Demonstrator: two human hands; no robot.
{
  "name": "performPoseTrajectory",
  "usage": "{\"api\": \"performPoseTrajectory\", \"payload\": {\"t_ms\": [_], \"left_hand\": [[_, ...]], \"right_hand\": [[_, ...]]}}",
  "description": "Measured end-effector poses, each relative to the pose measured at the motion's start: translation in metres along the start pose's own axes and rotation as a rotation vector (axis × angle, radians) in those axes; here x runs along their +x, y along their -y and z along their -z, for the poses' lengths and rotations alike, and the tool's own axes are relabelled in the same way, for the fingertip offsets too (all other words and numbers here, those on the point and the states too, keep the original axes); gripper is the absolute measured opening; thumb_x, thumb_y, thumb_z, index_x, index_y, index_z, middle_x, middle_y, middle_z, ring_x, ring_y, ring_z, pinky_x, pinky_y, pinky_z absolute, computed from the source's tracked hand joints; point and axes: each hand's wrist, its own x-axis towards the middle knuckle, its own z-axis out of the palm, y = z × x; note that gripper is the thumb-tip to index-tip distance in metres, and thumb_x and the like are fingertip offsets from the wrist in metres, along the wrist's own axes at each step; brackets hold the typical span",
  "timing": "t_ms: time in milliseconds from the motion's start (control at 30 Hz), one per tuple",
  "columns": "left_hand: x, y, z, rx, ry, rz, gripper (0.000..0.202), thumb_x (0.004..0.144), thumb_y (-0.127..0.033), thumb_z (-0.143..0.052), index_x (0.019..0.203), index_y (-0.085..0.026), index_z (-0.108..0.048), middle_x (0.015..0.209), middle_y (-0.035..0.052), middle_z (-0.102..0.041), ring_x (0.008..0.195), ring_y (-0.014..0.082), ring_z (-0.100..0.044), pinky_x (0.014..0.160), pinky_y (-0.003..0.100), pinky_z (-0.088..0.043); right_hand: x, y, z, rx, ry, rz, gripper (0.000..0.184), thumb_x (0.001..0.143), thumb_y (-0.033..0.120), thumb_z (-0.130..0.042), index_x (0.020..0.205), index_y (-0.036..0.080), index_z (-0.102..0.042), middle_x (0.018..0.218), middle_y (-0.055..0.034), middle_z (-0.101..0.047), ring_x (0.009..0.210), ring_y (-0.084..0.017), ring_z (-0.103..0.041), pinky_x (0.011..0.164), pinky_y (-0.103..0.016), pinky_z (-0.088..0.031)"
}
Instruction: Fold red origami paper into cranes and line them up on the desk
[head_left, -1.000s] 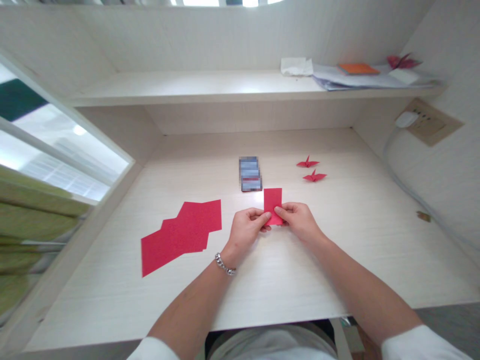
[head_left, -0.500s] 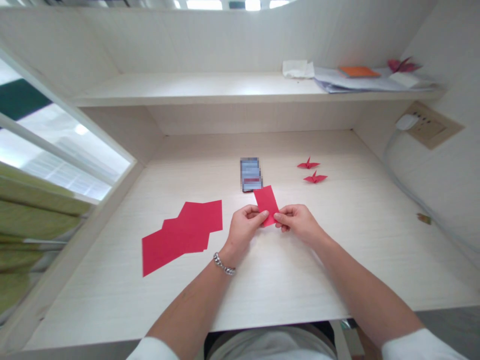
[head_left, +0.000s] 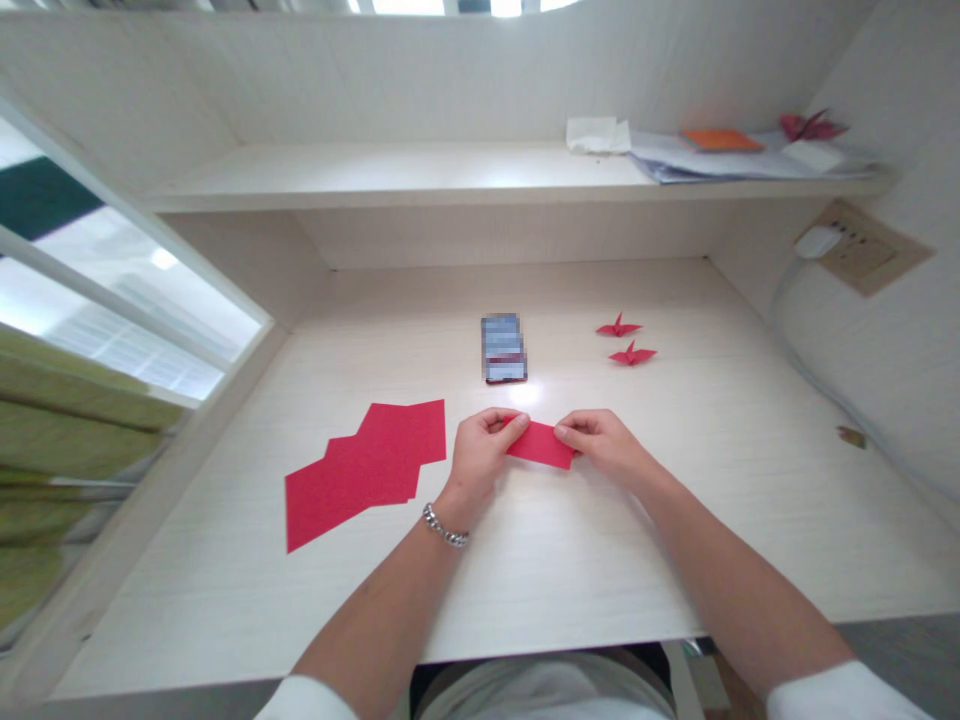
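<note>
Paper rectangle (head_left: 539, 447), red, over bench (head_left: 577, 570), nearer me than phone (head_left: 504, 349); my left hand (head_left: 480, 447) and right hand (head_left: 601, 441) closed to pinch it, one at each end; likely light, crisp, easily creased; best gripped gently by edges

Red rectangular paper (head_left: 540, 446) slants between left hand (head_left: 480, 450) and right hand (head_left: 601, 440).

The left arm (head_left: 382, 600) and right arm (head_left: 727, 560) are stretched forward and angled inward. The left grip (head_left: 478, 447) and right grip (head_left: 604, 442) are held near each other, pinched, with fingers curled and thumbs pointed inward.
</note>
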Motion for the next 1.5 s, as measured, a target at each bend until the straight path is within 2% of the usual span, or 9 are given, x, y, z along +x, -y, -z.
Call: {"api": "performPoseTrajectory", "payload": {"t_ms": [200,500,833,967,1100,1233,1300,1367,1500], "left_hand": [[-0.004,0.004,-0.001,0.138,0.077,-0.08,0.026,0.069,-0.037,-0.075,0.079,-0.013,-0.072,0.075,0.0068,-0.071,0.067,0.0153,-0.062,0.061,0.024,-0.047],[-0.001,0.006,0.004,0.288,0.033,-0.165,0.026,0.073,-0.038,-0.071,0.082,-0.014,-0.072,0.08,0.0071,-0.072,0.071,0.0168,-0.064,0.066,0.026,-0.048],[-0.013,0.0,-0.007,0.383,0.07,-0.209,0.019,0.076,-0.034,-0.067,0.079,-0.016,-0.072,0.077,0.005,-0.072,0.071,0.0168,-0.064,0.065,0.026,-0.048],[-0.006,0.0,-0.002,0.325,0.005,-0.196,0.021,0.074,-0.035,-0.07,0.079,-0.015,-0.072,0.076,0.0057,-0.072,0.07,0.0165,-0.064,0.063,0.026,-0.048],[0.006,-0.006,0.011,0.245,-0.104,-0.179,0.025,0.071,-0.036,-0.073,0.081,-0.013,-0.073,0.079,0.0074,-0.072,0.068,0.0161,-0.064,0.062,0.026,-0.049],[0.01,-0.007,0.016,0.146,-0.171,-0.161,0.029,0.069,-0.038,-0.075,0.083,-0.012,-0.072,0.079,0.008,-0.072,0.07,0.0164,-0.064,0.063,0.026,-0.05],[0.008,-0.004,0.012,0.113,-0.156,-0.141,0.03,0.069,-0.039,-0.074,0.084,-0.012,-0.072,0.08,0.0078,-0.072,0.069,0.016,-0.064,0.063,0.026,-0.05],[0.005,-0.001,0.006,0.103,-0.111,-0.13,0.029,0.069,-0.039,-0.074,0.084,-0.013,-0.072,0.08,0.0075,-0.072,0.069,0.0158,-0.064,0.063,0.025,-0.05],[0.0,-0.002,0.003,0.163,0.059,-0.093,0.026,0.07,-0.037,-0.073,0.083,-0.014,-0.071,0.081,0.0083,-0.072,0.071,0.0172,-0.064,0.064,0.026,-0.049]], "right_hand": [[-0.003,0.003,-0.005,-0.131,-0.028,0.086,0.017,0.079,0.029,-0.06,0.083,0.016,-0.07,0.081,-0.0048,-0.071,0.074,-0.018,-0.063,0.067,-0.027,-0.047],[-0.003,0.002,-0.004,-0.199,-0.032,0.064,0.015,0.077,0.027,-0.059,0.08,0.016,-0.069,0.073,-0.0031,-0.069,0.067,-0.016,-0.06,0.061,-0.025,-0.045],[-0.003,0.005,-0.012,-0.208,-0.069,0.03,0.014,0.072,0.021,-0.055,0.073,0.016,-0.067,0.065,-0.0005,-0.066,0.061,-0.014,-0.057,0.055,-0.023,-0.041],[-0.001,0.003,-0.005,-0.197,-0.059,0.013,0.01,0.068,0.017,-0.055,0.067,0.017,-0.065,0.06,0.0008,-0.063,0.058,-0.013,-0.056,0.054,-0.023,-0.04],[0.0,0.005,0.011,-0.063,-0.027,-0.043,0.007,0.068,0.019,-0.056,0.064,0.017,-0.062,0.057,0.0,-0.063,0.055,-0.014,-0.057,0.056,-0.024,-0.044],[0.001,0.007,0.015,0.09,-0.159,-0.044,0.009,0.07,0.026,-0.062,0.069,0.017,-0.062,0.06,-0.0007,-0.064,0.056,-0.013,-0.057,0.058,-0.026,-0.045],[0.002,0.006,0.009,0.134,-0.166,-0.008,0.018,0.073,0.034,-0.064,0.08,0.017,-0.064,0.07,-0.002,-0.066,0.062,-0.014,-0.059,0.061,-0.026,-0.046],[0.001,0.005,0.002,0.123,-0.108,0.042,0.024,0.073,0.036,-0.067,0.087,0.017,-0.064,0.079,-0.0025,-0.067,0.069,-0.015,-0.06,0.062,-0.026,-0.045],[-0.001,0.002,-0.004,0.037,-0.099,0.075,0.02,0.076,0.037,-0.064,0.077,0.016,-0.063,0.07,0.0,-0.062,0.063,-0.013,-0.054,0.059,-0.025,-0.041]]}}
